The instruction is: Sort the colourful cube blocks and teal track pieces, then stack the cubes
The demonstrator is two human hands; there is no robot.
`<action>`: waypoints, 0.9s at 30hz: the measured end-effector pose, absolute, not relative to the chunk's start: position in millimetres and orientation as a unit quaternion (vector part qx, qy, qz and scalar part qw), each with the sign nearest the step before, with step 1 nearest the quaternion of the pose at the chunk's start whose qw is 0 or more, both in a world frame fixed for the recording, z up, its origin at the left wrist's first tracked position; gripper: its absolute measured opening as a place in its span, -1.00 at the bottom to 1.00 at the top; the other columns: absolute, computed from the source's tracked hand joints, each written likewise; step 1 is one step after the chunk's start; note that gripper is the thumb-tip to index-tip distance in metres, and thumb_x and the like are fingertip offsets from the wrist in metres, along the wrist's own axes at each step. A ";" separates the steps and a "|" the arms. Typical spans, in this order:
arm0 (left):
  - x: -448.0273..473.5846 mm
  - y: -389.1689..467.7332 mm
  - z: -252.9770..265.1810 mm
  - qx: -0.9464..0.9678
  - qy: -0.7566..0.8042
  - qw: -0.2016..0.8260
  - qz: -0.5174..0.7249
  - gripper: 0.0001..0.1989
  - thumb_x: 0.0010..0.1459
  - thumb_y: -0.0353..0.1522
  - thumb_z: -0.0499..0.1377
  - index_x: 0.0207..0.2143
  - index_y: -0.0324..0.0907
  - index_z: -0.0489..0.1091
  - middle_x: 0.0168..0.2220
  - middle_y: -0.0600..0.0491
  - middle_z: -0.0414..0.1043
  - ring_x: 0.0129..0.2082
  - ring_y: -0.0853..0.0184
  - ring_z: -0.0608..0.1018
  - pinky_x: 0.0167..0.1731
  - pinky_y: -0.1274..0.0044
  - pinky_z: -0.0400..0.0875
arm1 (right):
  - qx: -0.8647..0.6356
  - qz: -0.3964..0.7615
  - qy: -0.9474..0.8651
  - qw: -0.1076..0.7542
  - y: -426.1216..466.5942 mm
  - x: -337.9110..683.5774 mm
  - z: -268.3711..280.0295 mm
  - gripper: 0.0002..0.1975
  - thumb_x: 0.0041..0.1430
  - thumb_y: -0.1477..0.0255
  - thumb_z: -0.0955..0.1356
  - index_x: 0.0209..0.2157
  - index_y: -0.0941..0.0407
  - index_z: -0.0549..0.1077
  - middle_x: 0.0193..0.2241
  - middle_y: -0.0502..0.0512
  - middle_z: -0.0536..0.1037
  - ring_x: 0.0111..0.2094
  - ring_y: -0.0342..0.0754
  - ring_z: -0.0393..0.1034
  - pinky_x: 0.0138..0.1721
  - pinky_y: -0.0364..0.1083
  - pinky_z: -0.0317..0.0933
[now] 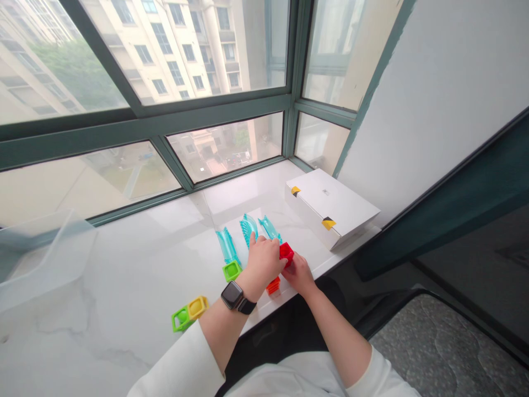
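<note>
A red hollow block [286, 253] is held between my two hands over the right part of the white tabletop. My left hand [264, 259], a dark watch on its wrist, is closed at the block's left side, its thumb against the block and some fingertips hidden. My right hand [300, 273] is closed around the block's lower right side. Past my hands lie clear blue track pieces: a curved one [248, 229], a straight one [269, 227] partly behind the left hand, and another straight one [227, 245]. An orange-red ridged piece [273, 285] shows below my hands.
A green block [232, 271] adjoins the left track's near end. Farther left sit a yellow block [197, 307] and another green block [181, 319], side by side. A white box [334, 201] stands back right, a translucent bin [53, 259] far left. Windows border the tabletop.
</note>
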State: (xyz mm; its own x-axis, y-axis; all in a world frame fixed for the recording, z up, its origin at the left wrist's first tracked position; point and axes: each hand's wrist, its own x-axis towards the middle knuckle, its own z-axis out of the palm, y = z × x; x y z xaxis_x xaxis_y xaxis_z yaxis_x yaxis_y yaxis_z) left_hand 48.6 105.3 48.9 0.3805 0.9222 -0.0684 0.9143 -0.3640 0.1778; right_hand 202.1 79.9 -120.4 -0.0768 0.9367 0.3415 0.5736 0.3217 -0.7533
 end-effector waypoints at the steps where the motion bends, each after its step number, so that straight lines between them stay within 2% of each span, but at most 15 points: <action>1: 48.8 104.9 48.6 0.826 0.555 0.093 0.024 -0.78 0.15 -0.20 0.33 -0.25 -0.16 0.51 -0.26 -0.14 0.63 0.01 -0.07 0.54 0.33 -0.03 0.04 | -0.540 0.217 -0.701 0.413 79.8 202.1 -120.6 -0.63 0.22 0.33 0.43 0.06 0.04 0.45 -0.10 0.13 0.62 -0.07 0.12 0.54 -0.01 0.08 0.39; 5: 47.0 103.3 48.7 0.832 0.545 0.098 0.035 -0.73 0.18 -0.17 0.34 -0.21 -0.18 0.53 -0.18 -0.19 0.62 0.04 -0.10 0.54 0.32 -0.04 0.07 | -0.540 0.204 -0.705 0.410 80.2 202.3 -125.1 -0.70 0.22 0.35 0.42 -0.01 0.04 0.46 -0.15 0.11 0.61 -0.12 0.11 0.54 -0.05 0.07 0.40; 7: 41.6 101.3 52.8 0.834 0.537 0.102 0.072 -0.67 0.22 -0.15 0.32 -0.10 -0.19 0.53 -0.11 -0.20 0.61 0.04 -0.08 0.54 0.31 -0.03 0.10 | -0.545 0.194 -0.705 0.409 80.7 202.2 -128.6 -0.70 0.21 0.35 0.43 -0.02 0.04 0.47 -0.16 0.12 0.61 -0.12 0.12 0.54 -0.04 0.08 0.40; 11: 11.1 89.4 72.4 0.812 0.518 0.120 0.243 -0.61 0.33 -0.18 0.23 0.14 -0.12 0.42 -0.02 -0.09 0.59 0.03 0.10 0.55 0.17 0.22 0.35 | -0.550 0.186 -0.703 0.411 81.2 202.4 -134.3 -0.58 0.16 0.34 0.46 0.06 0.04 0.43 -0.09 0.15 0.60 -0.04 0.15 0.53 0.04 0.13 0.38; 14: -31.5 70.1 85.4 0.741 0.540 0.124 0.380 -0.66 0.40 -0.17 0.13 0.15 -0.06 0.39 -0.05 -0.03 0.59 -0.01 0.19 0.59 0.08 0.31 0.44 | -0.552 0.192 -0.702 0.407 81.3 203.1 -136.5 -0.60 0.15 0.33 0.48 0.02 0.05 0.44 -0.11 0.15 0.60 -0.05 0.15 0.52 0.03 0.14 0.38; 17: -85.0 43.0 80.3 0.642 0.592 0.072 0.482 -0.67 0.40 -0.17 0.11 0.12 -0.08 0.40 -0.13 0.01 0.59 -0.10 0.24 0.62 0.05 0.33 0.48 | -0.559 0.187 -0.700 0.403 80.7 204.3 -137.8 -0.64 0.17 0.30 0.47 -0.02 0.06 0.45 -0.13 0.16 0.60 -0.06 0.17 0.52 0.03 0.16 0.39; 21: -156.4 -3.9 42.2 0.564 0.682 0.028 0.465 -0.63 0.35 -0.13 0.13 0.09 -0.10 0.42 -0.16 0.03 0.60 -0.09 0.21 0.63 0.09 0.30 0.48 | -0.566 0.191 -0.695 0.399 79.5 206.2 -138.3 -0.63 0.17 0.27 0.46 -0.01 0.06 0.44 -0.14 0.16 0.60 -0.08 0.18 0.53 0.00 0.17 0.41; 27: -221.8 -80.1 -27.2 0.460 0.784 0.105 0.404 -0.56 0.31 -0.03 0.10 0.10 -0.04 0.41 -0.11 0.02 0.62 -0.02 0.11 0.63 0.08 0.20 0.51 | -0.572 0.183 -0.696 0.394 80.5 210.4 -144.3 -0.62 0.19 0.26 0.44 0.01 0.07 0.43 -0.14 0.18 0.58 -0.10 0.20 0.53 -0.05 0.18 0.44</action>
State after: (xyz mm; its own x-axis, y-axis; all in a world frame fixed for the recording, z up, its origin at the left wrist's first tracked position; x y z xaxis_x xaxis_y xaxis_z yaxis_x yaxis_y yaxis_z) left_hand -221.8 -80.1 -27.2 -0.5540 0.8064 0.2068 0.6367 0.2504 0.7293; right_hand 210.4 80.5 -144.3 -0.0348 0.9405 0.3381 0.6516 0.2779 -0.7058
